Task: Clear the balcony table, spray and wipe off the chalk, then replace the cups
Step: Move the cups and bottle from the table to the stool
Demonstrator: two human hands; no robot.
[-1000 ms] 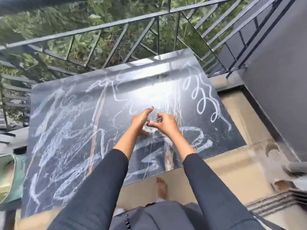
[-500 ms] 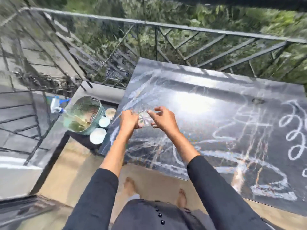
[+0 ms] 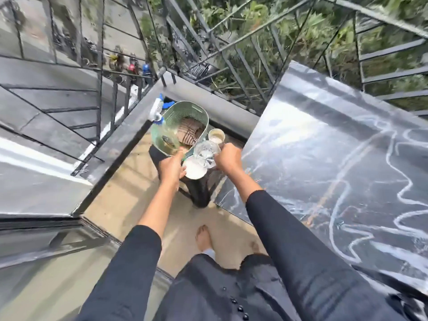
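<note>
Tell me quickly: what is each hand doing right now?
Left hand: against the white cup; grip cannot be told.
Right hand: holds the glass.

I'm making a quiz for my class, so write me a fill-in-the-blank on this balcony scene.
The basket beside the table is ____ in colour.
The table's dark top bears white ____ scribbles.
The right hand grips a clear glass next to a ____ cup.
The stool under the basket is ____.
Missing words: green; chalk; white; black.
</note>
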